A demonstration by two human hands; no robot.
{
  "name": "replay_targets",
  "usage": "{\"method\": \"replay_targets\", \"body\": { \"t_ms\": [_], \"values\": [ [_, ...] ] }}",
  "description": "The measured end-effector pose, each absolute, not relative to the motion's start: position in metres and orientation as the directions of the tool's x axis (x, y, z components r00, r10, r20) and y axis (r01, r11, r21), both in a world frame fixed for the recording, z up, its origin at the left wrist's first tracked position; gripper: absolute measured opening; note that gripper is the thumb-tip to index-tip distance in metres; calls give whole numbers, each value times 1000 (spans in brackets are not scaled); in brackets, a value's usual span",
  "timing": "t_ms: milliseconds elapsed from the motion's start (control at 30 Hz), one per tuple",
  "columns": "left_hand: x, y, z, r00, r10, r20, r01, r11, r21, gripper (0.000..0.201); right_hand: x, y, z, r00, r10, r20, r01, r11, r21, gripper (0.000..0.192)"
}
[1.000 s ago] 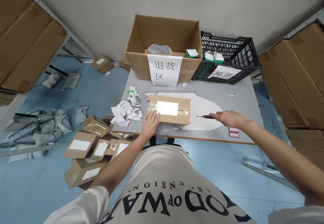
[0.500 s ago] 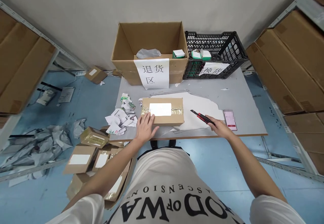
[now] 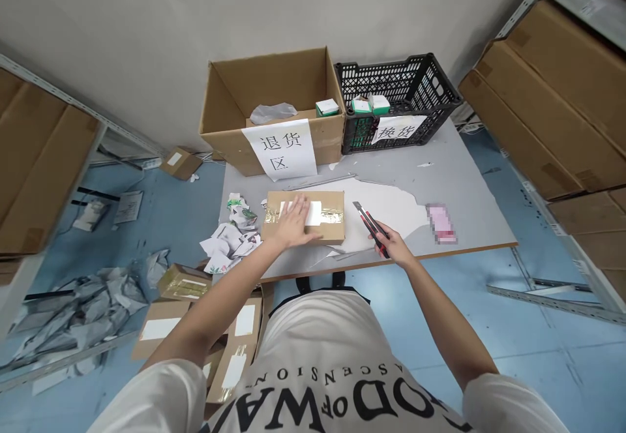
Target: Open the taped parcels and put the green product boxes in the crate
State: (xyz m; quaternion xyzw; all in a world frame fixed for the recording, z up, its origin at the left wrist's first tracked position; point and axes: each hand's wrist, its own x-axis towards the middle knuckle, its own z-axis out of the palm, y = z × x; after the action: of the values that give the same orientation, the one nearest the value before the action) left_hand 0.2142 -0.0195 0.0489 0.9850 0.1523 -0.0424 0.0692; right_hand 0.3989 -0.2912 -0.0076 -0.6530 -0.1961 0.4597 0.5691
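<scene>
The left hand lies flat and open on a taped cardboard parcel, hiding part of its white label. Just right of the parcel, the right hand grips a slim red-and-black utility knife above the grey counter.

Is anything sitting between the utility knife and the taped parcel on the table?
Nothing visible. The right hand holds the utility knife just right of the taped parcel, with only bare table between; the left hand lies flat on the parcel's top.

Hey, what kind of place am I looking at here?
Probably a warehouse returns station. A big carton bears a paper sign, a taped parcel lies under the left hand, the right hand holds a box cutter, and more parcels litter the floor.
</scene>
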Motion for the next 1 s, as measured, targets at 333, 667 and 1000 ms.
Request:
{"method": "replay_targets", "body": {
  "t_ms": [333,667,1000],
  "values": [
    [253,-3,28,990,-3,-138,19,-987,162,129,388,-265,-17,483,780,-398,-398,-209,-893,64],
    [253,-8,26,990,42,-136,63,-986,154,122,379,-267,-20,448,813,-371,-471,-138,-871,63],
    [256,-10,22,984,71,-162,95,-985,144,131,385,-281,-13,383,812,-440,-466,-242,-851,65]
  ]
}}
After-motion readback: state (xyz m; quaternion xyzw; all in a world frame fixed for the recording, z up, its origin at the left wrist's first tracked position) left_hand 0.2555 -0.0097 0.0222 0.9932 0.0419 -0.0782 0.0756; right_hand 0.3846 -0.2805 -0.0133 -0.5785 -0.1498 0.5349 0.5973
